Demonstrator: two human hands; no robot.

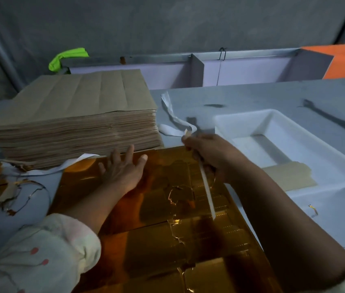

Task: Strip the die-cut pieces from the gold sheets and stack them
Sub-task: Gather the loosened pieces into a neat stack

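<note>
Right hand (207, 153) grips strip (207, 194); left hand (123, 168) presses sheet (156, 240).

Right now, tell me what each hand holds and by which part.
The right hand grips a thin white strip near its upper end; the rest slants down over the gold sheet. The left hand holds nothing, lying flat on the sheet.
</note>
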